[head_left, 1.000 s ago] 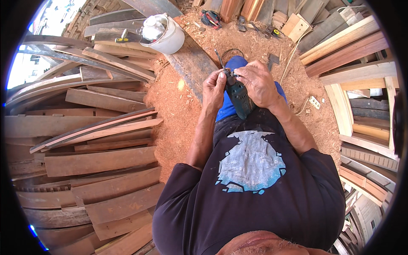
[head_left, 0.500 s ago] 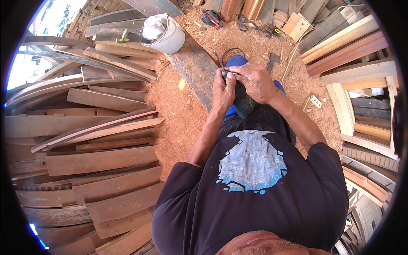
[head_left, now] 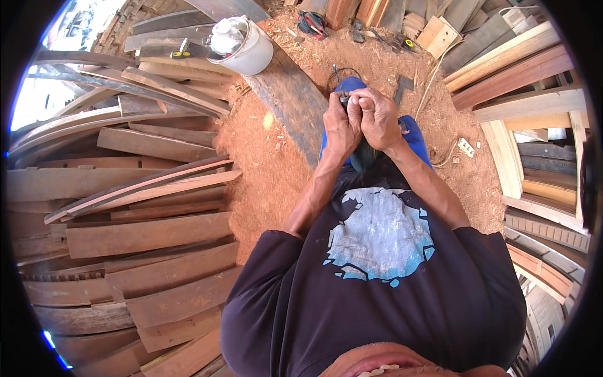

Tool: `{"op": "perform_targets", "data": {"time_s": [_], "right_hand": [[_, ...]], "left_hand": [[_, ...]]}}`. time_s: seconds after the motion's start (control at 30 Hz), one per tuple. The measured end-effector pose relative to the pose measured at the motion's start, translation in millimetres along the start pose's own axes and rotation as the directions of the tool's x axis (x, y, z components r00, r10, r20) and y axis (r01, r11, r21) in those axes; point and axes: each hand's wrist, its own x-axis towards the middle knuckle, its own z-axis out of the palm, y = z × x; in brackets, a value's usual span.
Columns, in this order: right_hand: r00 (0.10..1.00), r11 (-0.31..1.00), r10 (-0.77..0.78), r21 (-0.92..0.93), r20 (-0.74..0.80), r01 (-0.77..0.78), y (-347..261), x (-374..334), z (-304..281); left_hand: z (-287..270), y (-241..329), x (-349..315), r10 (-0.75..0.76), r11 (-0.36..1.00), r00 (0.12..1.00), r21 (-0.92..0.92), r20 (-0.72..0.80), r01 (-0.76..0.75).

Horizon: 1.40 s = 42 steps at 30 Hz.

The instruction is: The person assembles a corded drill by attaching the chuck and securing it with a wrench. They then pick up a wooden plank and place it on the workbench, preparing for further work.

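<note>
Between my knees sits a power tool with a dark green-blue body (head_left: 362, 158); most of it is hidden under my hands. Its black, round front end (head_left: 344, 99) points away from me, with a thin tip sticking out. My left hand (head_left: 340, 131) is closed around that front end. Pressed against it from the right, my right hand (head_left: 379, 124) has its fingers curled over the same end. A dark cable (head_left: 341, 74) loops just beyond my hands.
A white bucket (head_left: 254, 56) holding a pale container stands on a wide plank (head_left: 289, 97). Stacked boards (head_left: 151, 235) fill the left, and wooden frames (head_left: 505, 160) the right. A dark metal square (head_left: 402, 88), a power strip (head_left: 465, 147) and coiled cables (head_left: 312, 24) lie on sawdust.
My hands have drawn closer together and tightened around the tool's front end. Before, my right fingers pinched a small metal piece there. My right knee shows more now.
</note>
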Motion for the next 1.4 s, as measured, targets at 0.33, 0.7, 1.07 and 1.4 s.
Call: {"op": "perform_targets", "data": {"time_s": [0.33, 0.7, 1.07, 1.4], "right_hand": [[0.999, 0.999, 0.052, 0.006, -0.012, -0.052, 4.2, -4.1, 6.7], [0.993, 0.992, 0.116, 0.045, 0.028, -0.117, 13.6, -4.7, 7.0], [0.933, 0.927, -0.226, -0.233, 0.28, 0.295, 0.3, 24.9, -27.8], [0.98, 0.988, -0.021, -0.148, 0.2, 0.051, -1.8, 28.7, -37.6]], "left_hand": [[-1.1, -3.2, -3.3, -0.026, 1.0, 1.0, -0.001, -0.011, 0.026], [-0.2, -4.6, -1.7, -0.007, 1.0, 1.0, 0.03, -0.019, 0.008], [-18.7, -43.5, 6.2, -0.067, 0.65, 0.928, -0.69, 0.367, 0.319], [-33.8, -34.4, 12.2, -0.039, 0.707, 0.908, -0.63, 0.417, 0.32]]}}
